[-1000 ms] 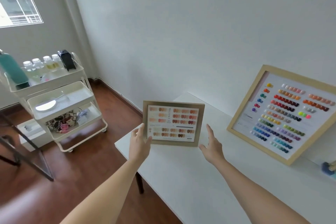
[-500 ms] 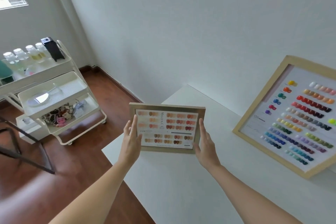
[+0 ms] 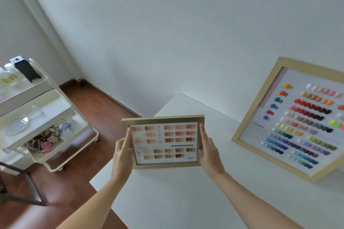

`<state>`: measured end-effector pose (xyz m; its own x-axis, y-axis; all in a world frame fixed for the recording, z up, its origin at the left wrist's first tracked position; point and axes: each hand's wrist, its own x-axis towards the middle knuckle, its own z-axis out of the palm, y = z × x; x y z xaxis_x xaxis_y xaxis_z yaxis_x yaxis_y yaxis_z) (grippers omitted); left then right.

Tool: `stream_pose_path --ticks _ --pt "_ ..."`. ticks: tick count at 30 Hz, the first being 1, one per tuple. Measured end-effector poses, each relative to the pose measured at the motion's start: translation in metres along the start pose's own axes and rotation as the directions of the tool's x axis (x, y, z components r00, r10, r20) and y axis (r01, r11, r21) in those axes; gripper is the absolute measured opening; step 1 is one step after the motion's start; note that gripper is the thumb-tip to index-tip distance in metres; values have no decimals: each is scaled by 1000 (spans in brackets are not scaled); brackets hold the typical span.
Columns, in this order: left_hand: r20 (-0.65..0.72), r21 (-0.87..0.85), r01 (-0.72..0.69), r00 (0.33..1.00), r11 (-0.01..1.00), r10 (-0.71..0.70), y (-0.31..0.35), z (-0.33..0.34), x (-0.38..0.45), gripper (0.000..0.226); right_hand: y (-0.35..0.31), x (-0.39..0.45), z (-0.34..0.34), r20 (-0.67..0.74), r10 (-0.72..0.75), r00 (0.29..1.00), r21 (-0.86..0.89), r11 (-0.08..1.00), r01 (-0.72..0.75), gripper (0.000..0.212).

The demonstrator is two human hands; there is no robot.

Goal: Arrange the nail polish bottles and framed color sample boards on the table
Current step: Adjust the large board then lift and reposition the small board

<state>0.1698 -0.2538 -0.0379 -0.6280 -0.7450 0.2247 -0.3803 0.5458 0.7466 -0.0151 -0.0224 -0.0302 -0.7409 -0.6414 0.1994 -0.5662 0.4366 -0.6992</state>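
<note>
- The small framed sample board with nude and brown tones stands upright near the left corner of the white desk.
- The left hand and the right hand each have their grip closed on one side edge of it.
- A large framed colour board leans on the wall to the right, well apart.
- A white trolley stands left on the wooden floor.

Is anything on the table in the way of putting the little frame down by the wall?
Nothing visible. Both hands, left hand and right hand, grip the small sample frame. The white table behind it looks bare; the big color board leans off to the right.
</note>
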Motion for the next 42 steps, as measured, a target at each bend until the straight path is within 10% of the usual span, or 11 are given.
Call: stream_pose_path --ticks 18,42 --pt "334 -163 -233 901 959 276 65 130 237 68 52 113 -26 -421 282 862 -59 940 -336 111" --pt "379 -202 -328 843 923 382 77 214 298 84 93 162 -29 -502 421 756 1 874 -486 106"
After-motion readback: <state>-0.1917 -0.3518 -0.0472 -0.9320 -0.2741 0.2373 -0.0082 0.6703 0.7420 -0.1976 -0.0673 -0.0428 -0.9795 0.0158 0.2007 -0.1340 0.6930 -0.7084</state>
